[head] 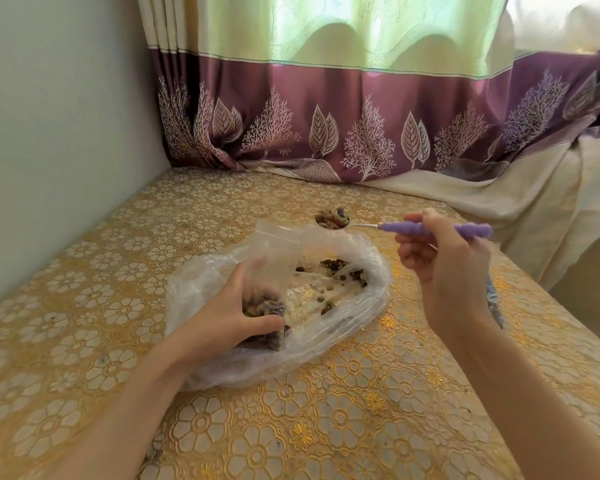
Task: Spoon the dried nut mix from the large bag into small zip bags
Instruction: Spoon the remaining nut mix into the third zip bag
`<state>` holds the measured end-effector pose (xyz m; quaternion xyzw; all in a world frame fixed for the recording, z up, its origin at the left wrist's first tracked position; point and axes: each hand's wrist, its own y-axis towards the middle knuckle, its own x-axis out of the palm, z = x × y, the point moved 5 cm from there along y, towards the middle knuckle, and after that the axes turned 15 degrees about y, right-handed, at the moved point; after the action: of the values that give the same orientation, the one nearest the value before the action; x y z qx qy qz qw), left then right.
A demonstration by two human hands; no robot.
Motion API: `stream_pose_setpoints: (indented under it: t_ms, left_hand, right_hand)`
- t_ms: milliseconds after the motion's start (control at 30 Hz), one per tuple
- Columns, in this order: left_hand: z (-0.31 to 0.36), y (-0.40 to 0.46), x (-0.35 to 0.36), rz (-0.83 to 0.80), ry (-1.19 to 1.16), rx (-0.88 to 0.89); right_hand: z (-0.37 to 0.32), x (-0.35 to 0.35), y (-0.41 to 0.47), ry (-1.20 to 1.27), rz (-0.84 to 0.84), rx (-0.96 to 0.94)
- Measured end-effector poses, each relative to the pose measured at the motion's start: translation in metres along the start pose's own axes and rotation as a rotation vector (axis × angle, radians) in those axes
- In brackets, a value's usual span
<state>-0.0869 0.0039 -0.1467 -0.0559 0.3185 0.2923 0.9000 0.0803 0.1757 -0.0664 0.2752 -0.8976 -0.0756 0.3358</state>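
From the head camera, the step in hand looks like tipping a loaded spoon (333,222) into the zip bag (272,268). To do it well, I would bring the bowl of the spoon right over the bag's open mouth before turning it, keep it level on the way so the heaped mix stays on, and keep the bag over the big bag (326,299) so that any spill falls back in. The left hand (238,315) grips the zip bag low down, thumb across the front where the nut fill sits and fingers behind, and holds it upright with the mouth up and slightly open. The right hand (440,261) is raised to the right of the bag, fingers curled round the purple handle, with the bowl pointing left, just beside and a little above the mouth. The hands are apart. The big bag lies open on the table (84,306), only a little mix left inside.
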Motion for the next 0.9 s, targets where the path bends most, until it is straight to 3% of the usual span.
stream_pose_setpoints:
  t_ms: [167, 467, 600, 733, 900]
  left_hand:
    - [-0.001, 0.001, 0.001, 0.0, -0.014, 0.019]
    - [-0.003, 0.002, -0.002, -0.012, -0.072, -0.024]
    - [-0.002, 0.001, -0.002, 0.015, -0.023, -0.028]
    - [-0.001, 0.001, -0.003, 0.036, 0.015, -0.008]
    - [-0.001, 0.002, -0.003, 0.043, 0.034, -0.003]
  right_hand:
    - [-0.009, 0.032, 0.005, -0.005, -0.134, 0.019]
    - [0.0, 0.054, -0.015, -0.331, -0.509, -0.039]
    - [0.0, 0.053, -0.017, -0.335, -0.574, -0.021]
    - [-0.001, 0.045, -0.012, -0.226, -0.521, 0.009]
    - [0.006, 0.008, -0.001, -0.044, -0.154, 0.049]
